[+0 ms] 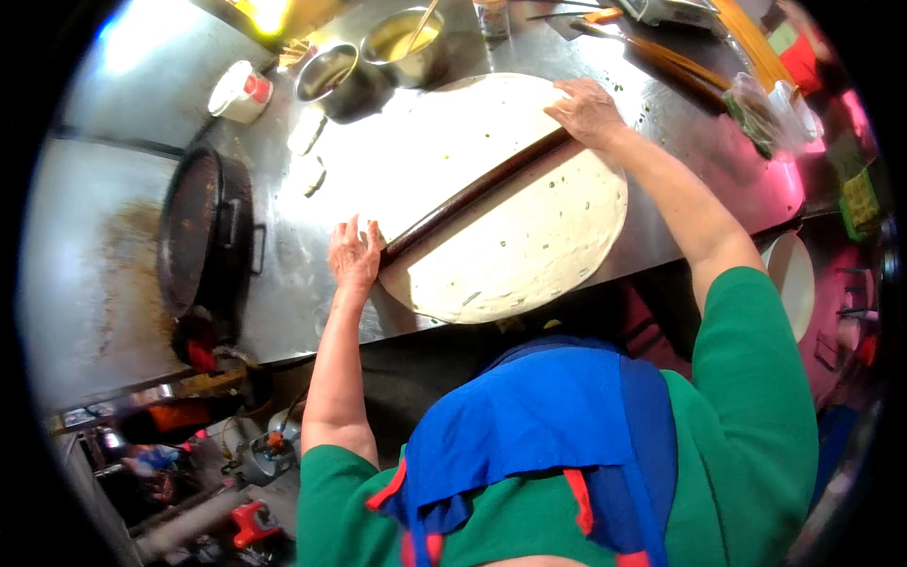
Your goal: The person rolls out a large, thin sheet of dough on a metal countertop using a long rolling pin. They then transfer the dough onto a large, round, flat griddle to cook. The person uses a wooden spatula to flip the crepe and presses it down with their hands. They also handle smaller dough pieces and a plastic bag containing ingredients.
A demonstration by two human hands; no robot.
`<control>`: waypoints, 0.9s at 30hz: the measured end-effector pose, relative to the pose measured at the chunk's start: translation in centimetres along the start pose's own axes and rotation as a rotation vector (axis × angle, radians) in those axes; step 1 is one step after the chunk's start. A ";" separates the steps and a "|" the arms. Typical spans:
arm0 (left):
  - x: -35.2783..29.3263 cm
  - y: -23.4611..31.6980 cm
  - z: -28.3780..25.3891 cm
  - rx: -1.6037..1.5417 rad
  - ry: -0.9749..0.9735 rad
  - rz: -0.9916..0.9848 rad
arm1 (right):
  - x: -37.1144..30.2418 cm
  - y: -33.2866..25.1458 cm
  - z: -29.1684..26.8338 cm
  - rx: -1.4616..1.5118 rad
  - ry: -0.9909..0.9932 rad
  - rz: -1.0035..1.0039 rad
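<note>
A long dark wooden rolling pin lies slantwise across a wide, thin sheet of pale dough flecked with green bits. My left hand holds its near left end, palm down, the fingers reaching past the wood. At the far right end, my right hand lies over the pin and hides its tip. Both arms are spread wide. The dough's near edge reaches close to the table's front edge, and its far left part is washed out by glare.
Two metal pots stand behind the dough, one with a wooden stick in it. A white tub and a black round pan are on the left. Plastic bags lie at the right, beside long wooden sticks on the metal table.
</note>
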State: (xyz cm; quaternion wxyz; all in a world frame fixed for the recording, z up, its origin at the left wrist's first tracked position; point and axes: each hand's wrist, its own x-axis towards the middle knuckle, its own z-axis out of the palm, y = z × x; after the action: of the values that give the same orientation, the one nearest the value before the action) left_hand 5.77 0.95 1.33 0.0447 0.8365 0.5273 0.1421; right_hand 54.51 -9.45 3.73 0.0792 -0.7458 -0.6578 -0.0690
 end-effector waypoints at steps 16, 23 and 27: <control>-6.0 2.6 1.3 0.197 -0.213 0.108 | -7.3 -4.3 1.7 -0.021 -0.139 0.065; -13.0 5.3 0.1 0.051 -0.098 0.198 | -16.2 -3.2 -0.9 0.191 0.002 0.038; -15.3 5.2 -0.7 -0.033 -0.088 0.238 | -18.1 -2.6 -2.7 0.222 -0.057 0.040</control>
State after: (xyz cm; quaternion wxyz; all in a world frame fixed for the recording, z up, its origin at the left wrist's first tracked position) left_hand 3.89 -15.07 0.26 0.0644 0.8979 0.4192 0.1182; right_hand 49.64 -27.27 2.72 0.1439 -0.7472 -0.6483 0.0273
